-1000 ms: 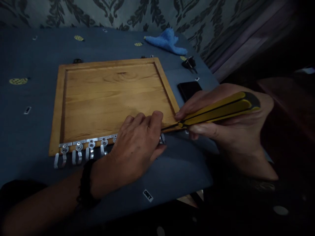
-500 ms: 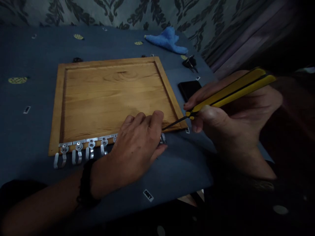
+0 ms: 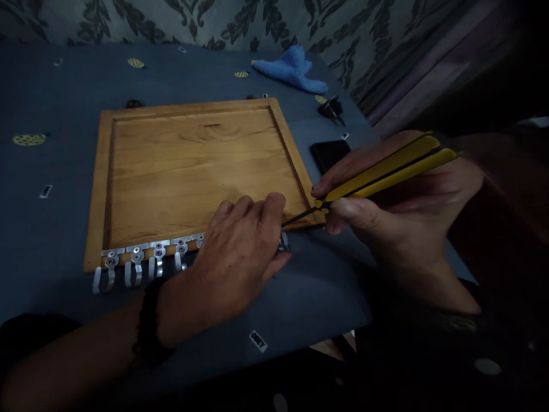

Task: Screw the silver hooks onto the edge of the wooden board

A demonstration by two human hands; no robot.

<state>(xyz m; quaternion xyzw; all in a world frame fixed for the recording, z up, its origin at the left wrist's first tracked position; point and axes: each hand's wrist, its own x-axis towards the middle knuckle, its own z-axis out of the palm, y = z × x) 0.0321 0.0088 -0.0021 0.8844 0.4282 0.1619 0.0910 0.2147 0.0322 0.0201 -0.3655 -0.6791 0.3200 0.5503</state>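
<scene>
A framed wooden board (image 3: 193, 166) lies on the cloth-covered surface. Along its near edge runs a metal hook rail (image 3: 148, 245) with several silver double hooks screwed to it. My left hand (image 3: 240, 257) is closed over the rail's right part, fingers bent on the board edge, hiding the hooks beneath. A thin yellow-and-black screwdriver (image 3: 386, 174) is pinched in my right hand (image 3: 398, 217), tilted, its dark shaft running down-left to the rail beside my left fingers. The tip is hidden behind them.
Blue-grey cloth (image 3: 55, 229) covers the surface. A black phone-like rectangle (image 3: 328, 154) lies beside the board's right edge. Behind it sit a small black object with metal prongs (image 3: 332, 109) and a blue cloth (image 3: 294, 70). A patterned wall (image 3: 235, 23) stands at the back.
My right hand and the screwdriver have shifted slightly left, and the handle has turned a little. My left hand and the board stay in place.
</scene>
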